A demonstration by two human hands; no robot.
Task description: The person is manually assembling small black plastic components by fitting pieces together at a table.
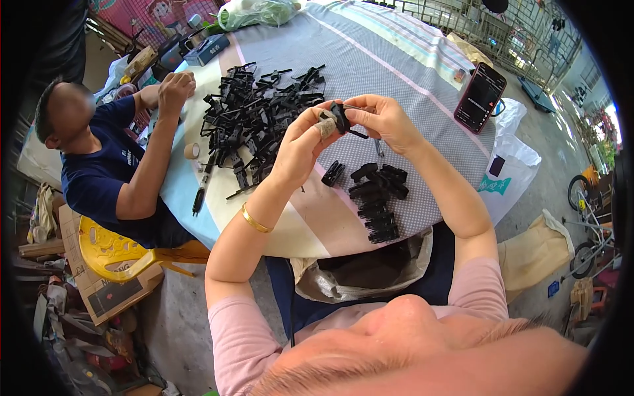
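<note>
Above the table, my left hand (pixel 298 146) pinches a small black plastic part (pixel 341 117) between thumb and fingers. Tan tape wraps one of its digits, and a gold bangle (pixel 255 219) circles the wrist. From the other side my right hand (pixel 389 124) closes its thumb and fingers on the same part. A slim metal tool (pixel 379 148) shows just below the right hand; whether that hand grips it, I cannot tell. Left of my hands spreads a loose heap of black plastic parts (pixel 247 122). Nearer to me lie stacked black pieces (pixel 375 204), with one piece (pixel 333 173) apart from them.
A phone (pixel 480 99) stands upright at the table's right, by a white plastic bag (pixel 508 162). An open sack (pixel 370 280) rests at my lap. On the left sits a co-worker (pixel 112 158), hands raised, near a tape roll (pixel 191 151) and a black pen-like tool (pixel 199 198).
</note>
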